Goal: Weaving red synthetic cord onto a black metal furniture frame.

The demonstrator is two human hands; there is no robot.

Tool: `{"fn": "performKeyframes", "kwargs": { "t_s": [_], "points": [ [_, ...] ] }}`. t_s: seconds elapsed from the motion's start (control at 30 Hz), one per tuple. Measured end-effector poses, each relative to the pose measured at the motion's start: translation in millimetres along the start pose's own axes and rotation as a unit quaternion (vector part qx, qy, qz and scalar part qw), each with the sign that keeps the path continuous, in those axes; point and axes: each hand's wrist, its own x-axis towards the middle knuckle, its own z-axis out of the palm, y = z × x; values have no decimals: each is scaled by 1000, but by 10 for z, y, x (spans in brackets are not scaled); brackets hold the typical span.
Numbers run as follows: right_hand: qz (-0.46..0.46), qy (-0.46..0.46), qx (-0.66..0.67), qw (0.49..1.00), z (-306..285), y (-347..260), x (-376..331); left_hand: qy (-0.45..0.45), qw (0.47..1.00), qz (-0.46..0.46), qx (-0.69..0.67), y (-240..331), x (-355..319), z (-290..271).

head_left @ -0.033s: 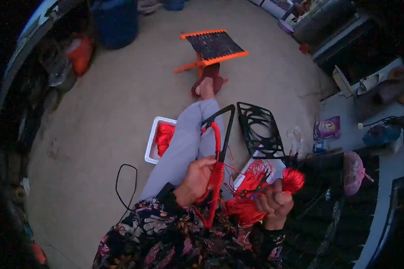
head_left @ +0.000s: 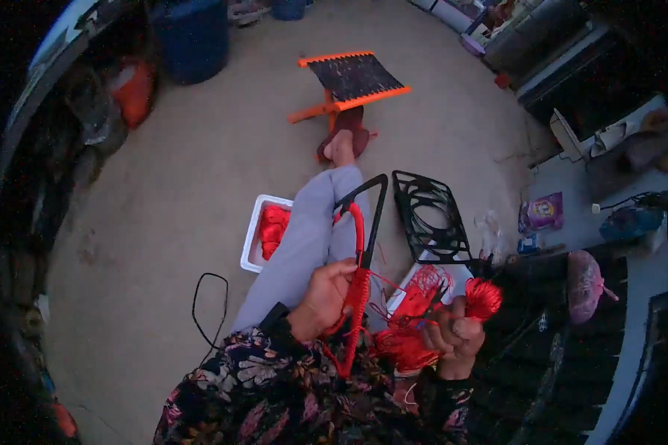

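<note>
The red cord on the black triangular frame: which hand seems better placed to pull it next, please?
Probably the right hand: it already grips the red cord bundle, while the left hand steadies the black triangular frame.

L palm (head_left: 323,300) hid behind frame (head_left: 364,245) | R fingertips (head_left: 441,337) buried in red cord (head_left: 412,326)

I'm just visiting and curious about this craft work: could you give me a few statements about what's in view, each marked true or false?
1. The left hand grips a black frame partly wrapped in red cord. True.
2. The right hand is empty. False: it holds a bundle of red cord.
3. A white tray with red material lies on the floor beside the leg. True.
4. The orange folding stool lies on the person's lap. False: it stands on the floor beyond the foot.
</note>
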Motion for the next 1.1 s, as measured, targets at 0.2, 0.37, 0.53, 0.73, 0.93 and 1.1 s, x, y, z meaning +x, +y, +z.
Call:
{"fn": "performKeyframes", "kwargs": {
  "t_s": [0.2, 0.37, 0.53, 0.73, 0.93, 1.1],
  "points": [
    [-13, 121, -198, 973, 33, -141, 141, -41, 999, -13, 20, 102, -8, 10],
    [4, 76, -169, 983, -116, -137, 61, -39, 998, -13, 45, 86, 31, 34],
    [2, 120, -143, 982, -293, -57, -7, -68, 996, -18, 46, 69, 52, -95],
    [17, 204, -372, 906, -501, -135, 411, 47, 990, 20, 133, 142, -27, -6],
    [-134, 118, -645, 743, -273, -361, 880, 173, 874, 203, 406, 667, -154, 283],
    [-214, -22, -845, 489, 546, -377, 1198, 13, 552, 406, 728, 875, -90, 1266]
  ]
}}
